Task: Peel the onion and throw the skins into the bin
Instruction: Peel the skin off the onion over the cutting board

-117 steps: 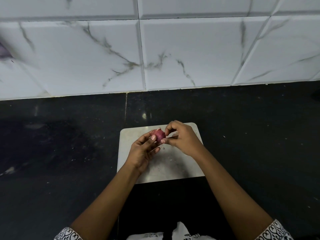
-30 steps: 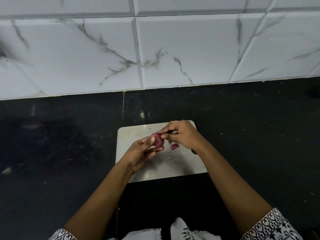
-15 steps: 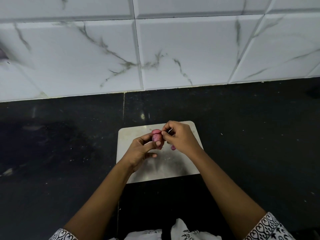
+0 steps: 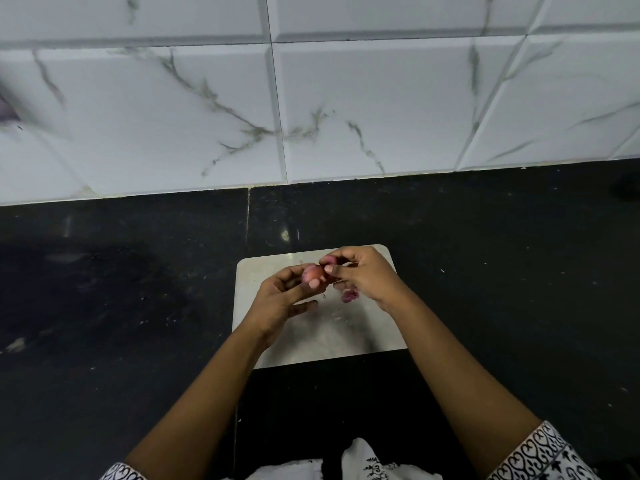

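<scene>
A small pink-red onion (image 4: 309, 274) is held just above a pale cutting board (image 4: 322, 337). My left hand (image 4: 282, 299) holds it between thumb and fingers. My right hand (image 4: 363, 275) is right beside it and pinches a bit of purple skin (image 4: 329, 260) at the onion's top right. A scrap of peeled skin (image 4: 349, 296) lies on the board under my right hand. No bin is in view.
The board lies on a black stone counter (image 4: 121, 306) that runs left and right of it. A white marble-tiled wall (image 4: 311, 98) rises close behind. The counter's front edge is near my body.
Over the last second my right hand has pulled skin off the onion's top and shifted slightly right. The onion has stayed in my left hand over the board.
</scene>
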{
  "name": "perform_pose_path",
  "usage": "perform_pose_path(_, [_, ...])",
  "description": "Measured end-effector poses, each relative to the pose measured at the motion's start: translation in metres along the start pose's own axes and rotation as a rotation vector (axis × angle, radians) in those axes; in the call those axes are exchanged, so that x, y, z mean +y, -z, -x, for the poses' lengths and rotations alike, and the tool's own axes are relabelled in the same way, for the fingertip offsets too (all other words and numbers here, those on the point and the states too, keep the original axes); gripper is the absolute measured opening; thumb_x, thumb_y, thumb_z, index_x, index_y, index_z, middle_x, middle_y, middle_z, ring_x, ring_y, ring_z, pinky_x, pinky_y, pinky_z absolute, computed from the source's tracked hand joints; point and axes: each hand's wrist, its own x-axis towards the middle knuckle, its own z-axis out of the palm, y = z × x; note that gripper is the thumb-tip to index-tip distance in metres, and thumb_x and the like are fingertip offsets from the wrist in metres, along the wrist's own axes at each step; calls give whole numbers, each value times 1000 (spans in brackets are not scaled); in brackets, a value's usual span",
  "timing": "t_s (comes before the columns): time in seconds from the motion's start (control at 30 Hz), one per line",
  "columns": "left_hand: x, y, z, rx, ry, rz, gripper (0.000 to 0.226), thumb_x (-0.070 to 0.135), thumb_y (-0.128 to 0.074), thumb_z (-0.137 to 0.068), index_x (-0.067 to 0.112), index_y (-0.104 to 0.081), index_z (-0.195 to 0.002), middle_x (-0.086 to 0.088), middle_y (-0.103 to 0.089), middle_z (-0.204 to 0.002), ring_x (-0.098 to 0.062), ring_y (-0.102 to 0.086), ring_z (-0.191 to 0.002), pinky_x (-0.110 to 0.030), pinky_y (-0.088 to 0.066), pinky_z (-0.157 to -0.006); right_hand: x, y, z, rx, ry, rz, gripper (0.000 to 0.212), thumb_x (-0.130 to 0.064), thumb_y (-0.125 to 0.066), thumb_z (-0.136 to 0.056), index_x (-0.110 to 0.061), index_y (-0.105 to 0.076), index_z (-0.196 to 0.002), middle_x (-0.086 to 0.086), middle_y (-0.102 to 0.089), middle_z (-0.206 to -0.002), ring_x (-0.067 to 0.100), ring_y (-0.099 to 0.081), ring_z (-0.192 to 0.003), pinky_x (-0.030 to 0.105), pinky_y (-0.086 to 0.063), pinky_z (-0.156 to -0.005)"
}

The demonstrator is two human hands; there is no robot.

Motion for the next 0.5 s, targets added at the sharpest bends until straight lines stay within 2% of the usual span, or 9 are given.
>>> perform_pose_path(0.13, [-2,-2,-3,16,54,137,34,23,-62,-81,12,-61,-112,-14,-68,-109,-22,-69,-96,-28,-58,-71,-4,-1,1,15,-9,-10,13,-14,-64,-86,-22,-68,-96,-1,-67,-86,10,-67,-68,41,-52,-63])
perform_pose_path(0.27, [-8,-1,-7,3,140,314,36,34,-52,-87,11,-61,-113,-14,-67,-114,-23,-65,-106,-36,-55,-81,-5,-3,3,19,8,-7,12,-13,-64,-86,-21,-67,-93,-2,-65,-82,7,-65,-62,38,-50,-59])
perform_pose_path(0.33, [-10,-2,-8,12,177,367,37,37,-48,-91,11,-61,-115,-12,-68,-113,-22,-63,-108,-36,-52,-83,-2,-3,3,31,6,0,10,-11,-65,-85,-20,-66,-90,0,-66,-81,5,-64,-59,39,-51,-60])
perform_pose_path(0.47, [-8,-5,-9,52,213,491,40,40,-42,-96,9,-60,-115,-9,-68,-116,-21,-64,-106,-30,-55,-78,4,2,3,78,-10,1,8,-6,-66,-83,-13,-66,-88,8,-68,-86,21,-69,-71,41,-59,-66])
perform_pose_path(0.5, [-8,-6,-9,77,228,517,39,39,-44,-96,9,-60,-113,-9,-69,-113,-20,-67,-102,-29,-57,-76,6,4,3,96,-4,27,9,-5,-65,-83,-11,-65,-90,7,-68,-87,19,-70,-73,38,-60,-65])
